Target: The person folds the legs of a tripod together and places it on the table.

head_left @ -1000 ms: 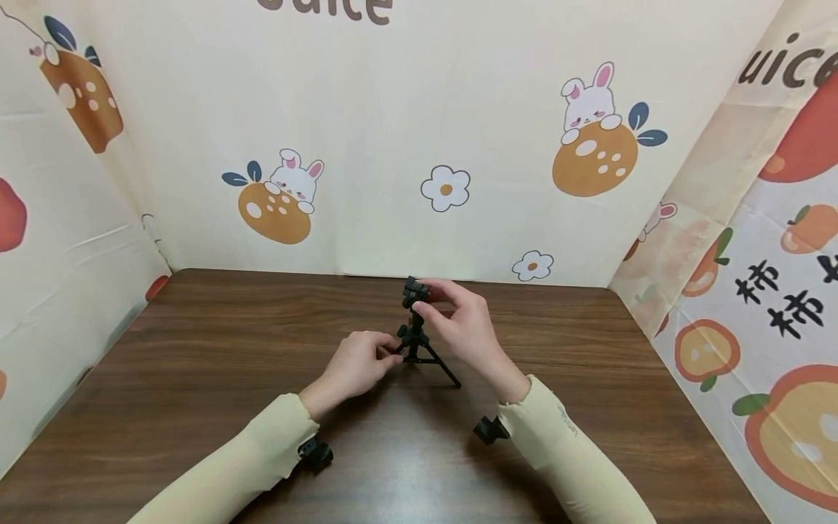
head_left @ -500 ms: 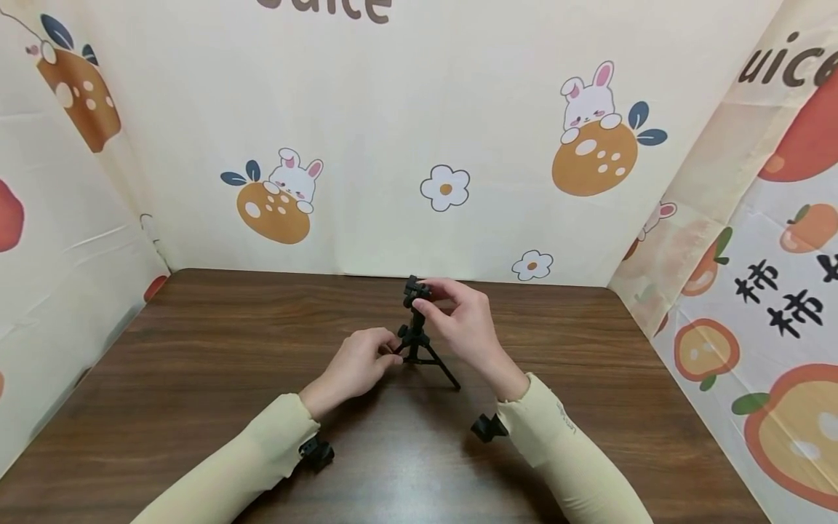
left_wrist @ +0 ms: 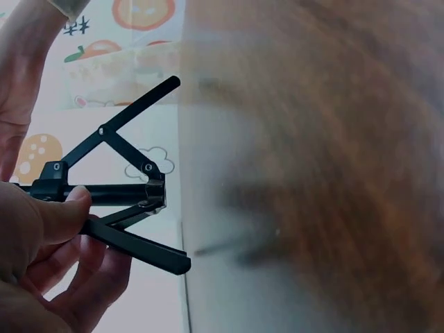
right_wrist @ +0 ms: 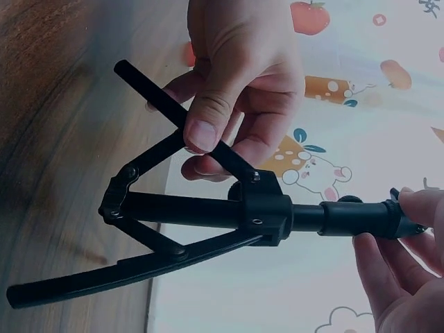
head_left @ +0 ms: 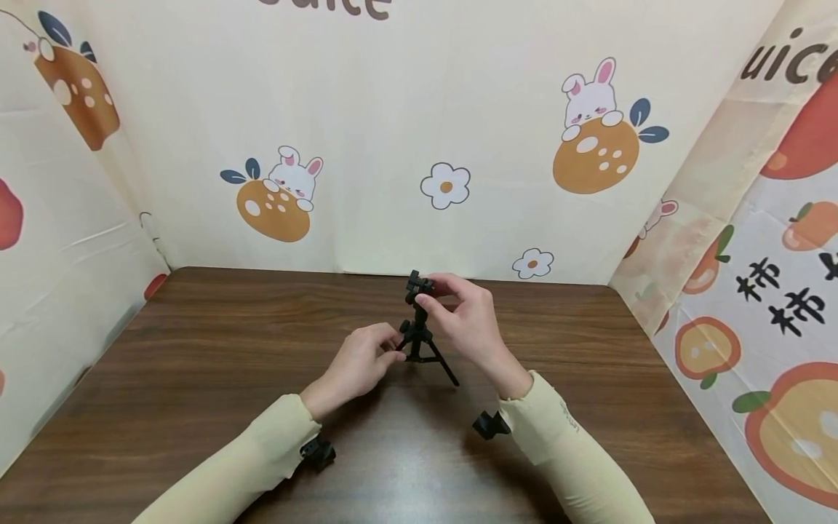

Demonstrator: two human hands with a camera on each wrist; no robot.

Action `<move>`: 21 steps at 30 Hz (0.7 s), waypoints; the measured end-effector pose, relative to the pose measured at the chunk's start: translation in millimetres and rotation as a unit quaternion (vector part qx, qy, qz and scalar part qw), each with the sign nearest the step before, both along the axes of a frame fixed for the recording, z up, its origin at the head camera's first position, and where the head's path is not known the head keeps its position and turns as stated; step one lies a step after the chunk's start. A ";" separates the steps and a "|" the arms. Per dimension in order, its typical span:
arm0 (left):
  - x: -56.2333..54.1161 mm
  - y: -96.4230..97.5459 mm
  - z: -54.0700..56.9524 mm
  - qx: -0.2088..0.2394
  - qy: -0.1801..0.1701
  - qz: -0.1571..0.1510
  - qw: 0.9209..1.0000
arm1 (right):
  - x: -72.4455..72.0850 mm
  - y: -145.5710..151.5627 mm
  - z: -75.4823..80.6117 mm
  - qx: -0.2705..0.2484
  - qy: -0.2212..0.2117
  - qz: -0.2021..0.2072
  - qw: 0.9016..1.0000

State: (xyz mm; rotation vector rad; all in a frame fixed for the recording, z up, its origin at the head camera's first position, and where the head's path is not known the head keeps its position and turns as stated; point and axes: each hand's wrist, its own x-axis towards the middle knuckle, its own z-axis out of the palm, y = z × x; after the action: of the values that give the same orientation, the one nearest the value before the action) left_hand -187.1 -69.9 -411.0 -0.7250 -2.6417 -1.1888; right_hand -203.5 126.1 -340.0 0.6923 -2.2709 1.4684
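A small black tripod (head_left: 417, 336) stands upright with its legs spread, between both hands. My left hand (head_left: 361, 358) pinches one of its legs (right_wrist: 156, 97) between thumb and fingers, near the hinged brace. Up at the tripod's head, my right hand (head_left: 468, 320) grips with thumb and fingertips, as the right wrist view shows beside the upper column (right_wrist: 357, 218). The central tube (left_wrist: 114, 194) and folding braces are seen sideways in the left wrist view. Part of the leg under the left fingers is hidden.
Brown wooden table (head_left: 196, 378) beneath; a patterned cloth (head_left: 380, 145) hangs along its back edge and sides. Black wrist cameras (head_left: 317, 453) sit on both sleeves, close over the tabletop.
The tripod and both hands have shifted up slightly in the head view, with the tripod's top moving a little to the right. Both grips stay the same.
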 end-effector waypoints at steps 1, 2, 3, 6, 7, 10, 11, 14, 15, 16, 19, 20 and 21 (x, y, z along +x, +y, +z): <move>0.3 0.2 -0.3 0.003 0.001 -0.003 1.000 | 3.4 -1.1 4.2 0.002 -0.001 -0.001 1.000; 0.5 0.5 -0.6 0.006 0.003 -0.005 1.000 | 7.2 -2.2 8.5 0.003 -0.002 -0.003 1.000; 0.8 0.7 -0.9 0.010 0.004 -0.007 1.000 | 11.1 -3.2 13.0 0.005 -0.003 -0.005 1.000; 1.2 1.6 -1.7 0.027 0.004 -0.012 1.000 | 22.5 -6.0 25.8 0.010 -0.008 -0.011 1.000; 1.2 1.8 -2.0 0.032 0.004 -0.012 0.999 | 26.1 -7.0 29.8 0.009 -0.009 -0.010 1.000; 0.9 2.5 -3.3 0.051 0.000 -0.009 0.999 | 26.4 -7.1 29.3 0.009 -0.010 -0.011 1.000; 0.6 2.8 -3.9 0.057 -0.002 -0.006 0.998 | 26.4 -7.3 29.0 0.009 -0.010 -0.012 1.000; -0.3 3.5 -5.6 0.083 -0.012 0.000 0.996 | 26.5 -7.8 28.0 0.013 -0.011 -0.013 1.000; -0.6 3.8 -6.0 0.094 -0.017 0.002 0.995 | 26.4 -8.1 27.8 0.014 -0.011 -0.013 1.000; -1.0 4.0 -6.5 0.105 -0.021 0.003 0.994 | 26.4 -8.2 27.6 0.015 -0.012 -0.014 1.000; -2.6 5.0 -8.2 0.132 -0.030 0.007 0.991 | 26.1 -8.5 27.1 0.017 -0.011 -0.017 1.000; -3.0 5.3 -8.6 0.139 -0.032 0.008 0.990 | 25.8 -8.6 27.0 0.017 -0.010 -0.018 1.000; -3.3 5.7 -8.9 0.145 -0.034 0.010 0.989 | 25.6 -8.6 27.0 0.018 -0.010 -0.018 1.000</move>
State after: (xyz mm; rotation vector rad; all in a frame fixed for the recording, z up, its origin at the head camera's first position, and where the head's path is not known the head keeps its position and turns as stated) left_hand -190.4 -64.2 -419.9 -0.6125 -2.4438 -1.5728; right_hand -177.9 117.5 -313.0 0.6466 -2.3180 1.4277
